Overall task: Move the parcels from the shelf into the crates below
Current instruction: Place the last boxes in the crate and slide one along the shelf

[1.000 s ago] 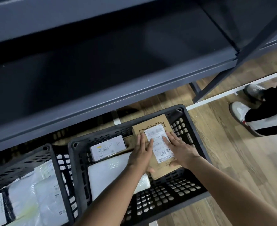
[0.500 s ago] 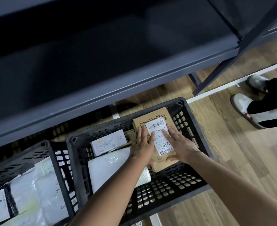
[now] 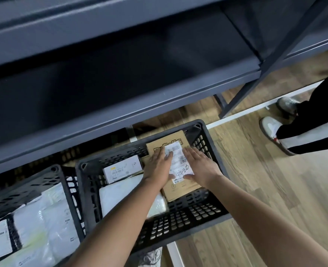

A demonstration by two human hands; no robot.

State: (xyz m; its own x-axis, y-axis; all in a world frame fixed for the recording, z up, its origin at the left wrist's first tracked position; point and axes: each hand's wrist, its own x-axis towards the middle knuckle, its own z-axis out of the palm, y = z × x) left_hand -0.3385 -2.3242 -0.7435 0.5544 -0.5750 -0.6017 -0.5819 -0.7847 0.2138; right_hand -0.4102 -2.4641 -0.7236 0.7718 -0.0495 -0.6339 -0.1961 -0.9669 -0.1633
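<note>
A brown cardboard parcel with a white shipping label lies in the right side of a black slatted crate on the floor. My left hand rests flat on the parcel's left part, fingers straight. My right hand lies flat on its right part, fingers straight. In the same crate sit a small white box at the back left and a white padded bag beneath my left forearm. The dark shelf above shows no parcels.
A second black crate at the left holds several white plastic mailers. Another person's legs and white shoes stand on the wooden floor at the right. A shelf upright and a white floor line run behind the crate.
Both hands have stayed on the brown parcel and shifted slightly toward its far end, fingers flattening on top. The camera has tilted a little.
</note>
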